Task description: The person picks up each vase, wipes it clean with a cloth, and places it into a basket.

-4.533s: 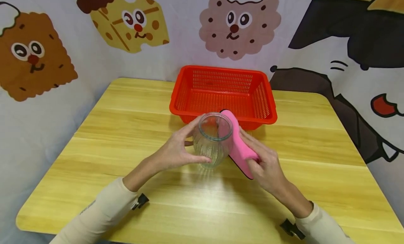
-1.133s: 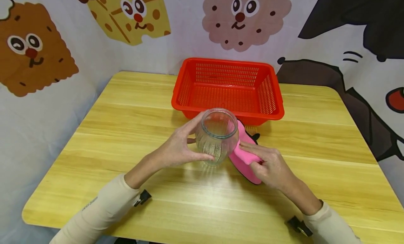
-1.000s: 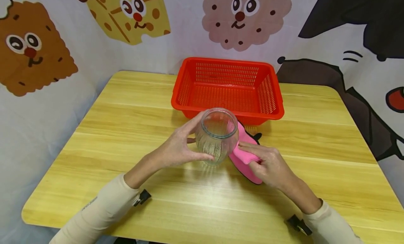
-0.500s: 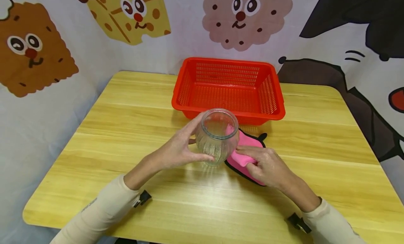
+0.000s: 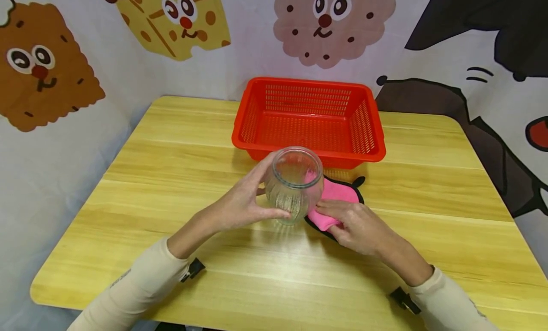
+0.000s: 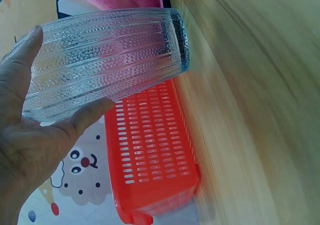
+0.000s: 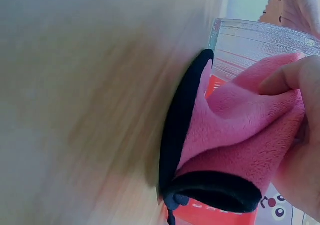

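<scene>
A clear ribbed glass jar (image 5: 291,198) stands mouth up in front of the red basket. My left hand (image 5: 241,200) holds its left side, thumb in front and fingers behind. In the left wrist view the jar's textured wall (image 6: 100,60) shows between thumb and fingers. On the other side, my right hand (image 5: 364,228) pinches a pink cloth (image 5: 342,192) with black edging against the glass. The right wrist view shows the folded cloth (image 7: 235,120) bunched between thumb and fingers, its black-edged lower part close to the tabletop.
A red plastic basket (image 5: 308,152) with slotted walls sits right behind the jar. Both hands work over a light wooden table (image 5: 265,283). A white cloth backdrop with cartoon figures (image 5: 239,50) closes off the back and sides.
The cloth, earlier raised beside the jar, now lies lower and more spread, its black loop in view. My right fingers have shifted along the jar's side; my left hand keeps its hold.
</scene>
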`<state>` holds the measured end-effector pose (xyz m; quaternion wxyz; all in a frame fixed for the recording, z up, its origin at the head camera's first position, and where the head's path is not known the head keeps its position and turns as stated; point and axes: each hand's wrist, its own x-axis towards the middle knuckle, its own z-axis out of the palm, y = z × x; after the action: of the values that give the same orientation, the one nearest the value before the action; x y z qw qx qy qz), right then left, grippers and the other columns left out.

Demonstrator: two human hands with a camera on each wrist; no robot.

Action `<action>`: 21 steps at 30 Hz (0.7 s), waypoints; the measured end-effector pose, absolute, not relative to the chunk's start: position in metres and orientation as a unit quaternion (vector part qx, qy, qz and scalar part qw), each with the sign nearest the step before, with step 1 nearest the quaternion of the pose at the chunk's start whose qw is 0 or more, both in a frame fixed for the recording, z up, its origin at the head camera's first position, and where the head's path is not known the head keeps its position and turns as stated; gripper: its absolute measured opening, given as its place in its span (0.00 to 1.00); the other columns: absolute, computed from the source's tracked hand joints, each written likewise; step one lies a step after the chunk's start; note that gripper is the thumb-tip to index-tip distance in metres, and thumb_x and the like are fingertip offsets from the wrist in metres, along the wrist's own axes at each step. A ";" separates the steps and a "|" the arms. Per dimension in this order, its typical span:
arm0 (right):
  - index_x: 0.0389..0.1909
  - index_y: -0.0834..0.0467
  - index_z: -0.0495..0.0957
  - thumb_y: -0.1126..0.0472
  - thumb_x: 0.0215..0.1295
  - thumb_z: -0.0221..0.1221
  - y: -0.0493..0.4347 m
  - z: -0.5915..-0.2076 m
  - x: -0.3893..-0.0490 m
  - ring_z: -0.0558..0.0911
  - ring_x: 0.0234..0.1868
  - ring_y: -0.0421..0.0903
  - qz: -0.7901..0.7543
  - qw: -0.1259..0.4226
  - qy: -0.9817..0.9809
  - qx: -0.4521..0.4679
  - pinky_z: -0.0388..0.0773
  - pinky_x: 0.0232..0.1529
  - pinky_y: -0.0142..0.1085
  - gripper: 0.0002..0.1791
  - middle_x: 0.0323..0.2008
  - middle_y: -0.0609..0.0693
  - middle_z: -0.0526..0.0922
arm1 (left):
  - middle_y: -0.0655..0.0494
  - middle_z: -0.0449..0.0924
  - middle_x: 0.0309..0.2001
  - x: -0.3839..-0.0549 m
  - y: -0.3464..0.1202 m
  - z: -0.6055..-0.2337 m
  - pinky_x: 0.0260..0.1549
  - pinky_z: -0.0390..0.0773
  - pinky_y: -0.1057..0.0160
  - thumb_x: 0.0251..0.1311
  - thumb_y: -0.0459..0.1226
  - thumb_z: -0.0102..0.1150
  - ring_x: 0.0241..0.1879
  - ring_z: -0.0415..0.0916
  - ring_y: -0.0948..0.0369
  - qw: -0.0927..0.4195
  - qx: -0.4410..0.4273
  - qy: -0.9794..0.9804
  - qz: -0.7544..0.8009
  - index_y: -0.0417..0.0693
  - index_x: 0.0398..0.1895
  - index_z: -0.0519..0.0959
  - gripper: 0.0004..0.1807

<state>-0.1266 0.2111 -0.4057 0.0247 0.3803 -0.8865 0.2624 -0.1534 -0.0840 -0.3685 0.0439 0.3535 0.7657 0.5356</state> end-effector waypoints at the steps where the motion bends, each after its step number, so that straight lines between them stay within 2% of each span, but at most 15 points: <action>1: 0.58 0.64 0.82 0.69 0.63 0.63 0.211 -0.407 -0.127 0.80 0.60 0.53 0.257 0.021 -0.887 0.382 0.77 0.59 0.54 0.21 0.57 0.54 0.83 | 0.57 0.59 0.74 -0.153 -0.084 -0.368 0.51 0.82 0.52 0.48 0.39 0.82 0.67 0.68 0.51 0.044 0.353 0.767 0.534 0.69 0.81 0.48 0.63; 13: 0.65 0.61 0.78 0.71 0.63 0.62 0.210 -0.412 -0.125 0.76 0.65 0.54 0.217 -0.030 -0.894 0.391 0.74 0.62 0.56 0.27 0.64 0.54 0.78 | 0.59 0.57 0.75 -0.149 -0.084 -0.369 0.52 0.82 0.51 0.46 0.41 0.84 0.68 0.67 0.51 0.045 0.327 0.781 0.530 0.72 0.81 0.47 0.64; 21: 0.63 0.62 0.80 0.72 0.63 0.60 0.206 -0.409 -0.124 0.71 0.69 0.55 0.196 -0.046 -0.890 0.408 0.69 0.66 0.56 0.26 0.65 0.53 0.77 | 0.59 0.61 0.72 -0.146 -0.084 -0.369 0.51 0.83 0.55 0.42 0.43 0.86 0.66 0.69 0.53 0.028 0.305 0.798 0.519 0.67 0.80 0.50 0.65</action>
<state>-0.1239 0.2065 -0.4087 -0.0455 0.4081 -0.8904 0.1964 -0.1461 -0.0835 -0.3695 0.0275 0.3049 0.7983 0.5186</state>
